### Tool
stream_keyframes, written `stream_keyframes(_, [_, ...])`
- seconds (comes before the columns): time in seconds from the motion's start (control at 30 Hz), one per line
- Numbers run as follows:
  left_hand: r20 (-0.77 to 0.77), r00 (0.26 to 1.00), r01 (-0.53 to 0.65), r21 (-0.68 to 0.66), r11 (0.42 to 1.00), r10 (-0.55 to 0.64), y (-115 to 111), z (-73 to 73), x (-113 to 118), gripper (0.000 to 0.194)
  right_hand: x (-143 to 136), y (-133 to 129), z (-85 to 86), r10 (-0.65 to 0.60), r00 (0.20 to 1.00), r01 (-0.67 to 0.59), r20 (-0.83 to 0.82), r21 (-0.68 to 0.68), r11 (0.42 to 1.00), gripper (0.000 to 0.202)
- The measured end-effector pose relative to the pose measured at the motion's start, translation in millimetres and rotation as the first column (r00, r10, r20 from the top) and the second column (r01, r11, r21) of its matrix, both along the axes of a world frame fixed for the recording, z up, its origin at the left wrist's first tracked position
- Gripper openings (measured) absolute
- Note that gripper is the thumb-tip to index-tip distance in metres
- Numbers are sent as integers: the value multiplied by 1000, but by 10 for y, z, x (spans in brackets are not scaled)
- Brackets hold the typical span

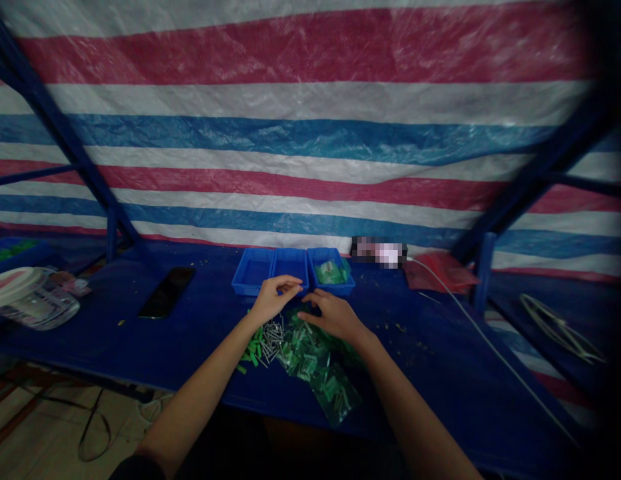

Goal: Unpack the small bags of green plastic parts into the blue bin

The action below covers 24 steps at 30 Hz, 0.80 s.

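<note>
My left hand (277, 297) is in front of the blue bins (255, 290), its thumb and fingertips brought together; anything between them is too small to make out. My right hand (330, 312) hovers over green plastic bags (305, 350), fingers bent and apart, with nothing visible in it. Silver screws (273, 340) lie in a pile below my left hand, with green plugs (254, 348) along their left side. The right-hand bin (330, 290) holds small bags with green pieces.
A black phone (167, 293) and a white tub (33, 299) are on the left of the blue table (190, 353). At the right lie a red bag (440, 272) and a white cable (490, 340). Blue frame posts stand either side.
</note>
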<state>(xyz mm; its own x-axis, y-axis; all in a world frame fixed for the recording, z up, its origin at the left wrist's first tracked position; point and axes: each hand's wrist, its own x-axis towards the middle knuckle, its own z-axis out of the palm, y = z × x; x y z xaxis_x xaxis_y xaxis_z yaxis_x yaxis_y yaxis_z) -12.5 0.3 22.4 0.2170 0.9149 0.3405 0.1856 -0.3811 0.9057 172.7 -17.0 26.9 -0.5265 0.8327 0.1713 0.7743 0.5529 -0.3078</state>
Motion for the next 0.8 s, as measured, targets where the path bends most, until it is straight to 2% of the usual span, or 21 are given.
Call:
stream_keyframes(0.1, [-12, 1000, -2, 1, 1000, 2, 5, -11, 3, 22, -7, 32, -42, -10, 999, 8, 51, 33, 999, 30])
stream_keyframes(0.2, [-11, 1000, 7, 9, 1000, -7, 12, -26, 6, 22, -10, 61, -71, 28, 995, -29, 97, 8, 1000, 27])
stream_keyframes(0.53, [-31, 999, 6, 2, 1000, -6, -4, -22, 26, 21, -42, 94, -93, 17, 999, -12, 51, -90, 996, 14])
stream_keyframes(0.67, [-27, 1000, 2, -1, 1000, -2, 2, -31, 29, 21, -37, 57, -51, -9, 996, 14, 90, -56, 998, 12])
stream_keyframes(0.8, [-15, 1000, -1, -3, 1000, 1, -6, -22, 39, 21, 11, 6, 69, -72, 993, 71, 94, 13, 997, 13])
